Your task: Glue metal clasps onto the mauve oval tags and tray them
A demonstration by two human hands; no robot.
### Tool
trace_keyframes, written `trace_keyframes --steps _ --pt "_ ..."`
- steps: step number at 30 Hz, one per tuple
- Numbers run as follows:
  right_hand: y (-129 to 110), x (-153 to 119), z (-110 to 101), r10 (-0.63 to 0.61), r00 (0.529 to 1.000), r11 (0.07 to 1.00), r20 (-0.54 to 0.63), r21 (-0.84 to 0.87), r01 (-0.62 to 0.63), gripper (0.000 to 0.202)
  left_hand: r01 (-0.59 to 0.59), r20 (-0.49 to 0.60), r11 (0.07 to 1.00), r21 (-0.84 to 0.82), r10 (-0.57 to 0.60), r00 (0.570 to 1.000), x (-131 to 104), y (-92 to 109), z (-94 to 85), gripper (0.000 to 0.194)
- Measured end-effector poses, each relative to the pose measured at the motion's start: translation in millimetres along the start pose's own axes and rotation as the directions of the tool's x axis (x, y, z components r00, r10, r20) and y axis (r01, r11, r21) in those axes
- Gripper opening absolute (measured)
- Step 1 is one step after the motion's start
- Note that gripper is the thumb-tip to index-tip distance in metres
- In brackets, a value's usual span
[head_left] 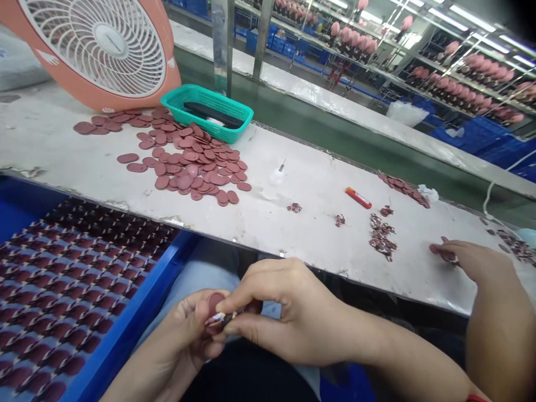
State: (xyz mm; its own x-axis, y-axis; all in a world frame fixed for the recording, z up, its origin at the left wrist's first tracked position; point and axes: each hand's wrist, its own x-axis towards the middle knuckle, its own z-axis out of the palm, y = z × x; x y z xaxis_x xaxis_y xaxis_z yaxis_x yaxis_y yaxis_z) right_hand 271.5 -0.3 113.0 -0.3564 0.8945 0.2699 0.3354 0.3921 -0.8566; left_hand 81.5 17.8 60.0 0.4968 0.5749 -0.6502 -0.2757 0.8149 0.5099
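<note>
Over my lap, beyond the table's near edge, a small maroon piece (215, 302) with a white and dark part is held between both hands. My left hand (190, 324) has its fingers closed around the piece from the left. From the right, the thumb and forefinger of my right hand (288, 310) pinch the same piece. Many flat maroon ovals (188, 162) lie in a spread pile on the white table (259, 218). Small brown-and-white parts (382, 237) sit in clusters farther right.
An orange fan (111, 44) and a green basket (209, 111) stand at the back left. A blue tray (138, 312) of finished-looking rows is lower left. A glue bottle (277, 175) and red tube (358, 197) lie on the table. Another person's hand (469, 257) works at right.
</note>
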Motion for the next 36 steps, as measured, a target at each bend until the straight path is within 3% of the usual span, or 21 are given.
trace_keyframes --steps 8,16,22,27,30,36 --pt "0.3 -1.4 -2.5 0.120 0.992 0.991 0.030 0.050 -0.121 0.008 0.041 0.089 0.996 -0.078 -0.034 0.995 0.2 -2.4 2.1 0.030" --pt "-5.7 2.7 -3.1 0.096 0.993 0.995 0.070 0.004 -0.097 0.010 0.051 0.146 0.994 -0.095 -0.037 0.989 -1.8 0.9 -1.9 0.026" --pt "-11.1 -0.7 -7.8 0.054 0.997 0.996 0.047 -0.077 -0.051 0.050 0.082 0.223 0.987 -0.135 -0.050 0.974 -3.2 4.6 -4.0 0.028" --pt "-11.0 -1.7 -5.8 -0.016 0.998 0.996 0.066 -0.091 0.022 0.017 0.014 0.212 0.998 -0.056 -0.002 0.977 -5.0 5.5 -5.8 0.032" --pt "-10.7 -1.6 -1.1 -0.071 0.996 0.991 0.050 -0.110 0.076 0.013 -0.007 0.201 0.999 -0.043 0.016 0.979 -7.6 5.0 -5.9 0.033" --pt "-23.4 -5.4 -0.1 -0.139 0.989 0.981 0.048 -0.132 0.144 0.013 -0.074 0.284 0.994 -0.078 0.093 0.954 -16.6 8.3 -1.1 0.031"
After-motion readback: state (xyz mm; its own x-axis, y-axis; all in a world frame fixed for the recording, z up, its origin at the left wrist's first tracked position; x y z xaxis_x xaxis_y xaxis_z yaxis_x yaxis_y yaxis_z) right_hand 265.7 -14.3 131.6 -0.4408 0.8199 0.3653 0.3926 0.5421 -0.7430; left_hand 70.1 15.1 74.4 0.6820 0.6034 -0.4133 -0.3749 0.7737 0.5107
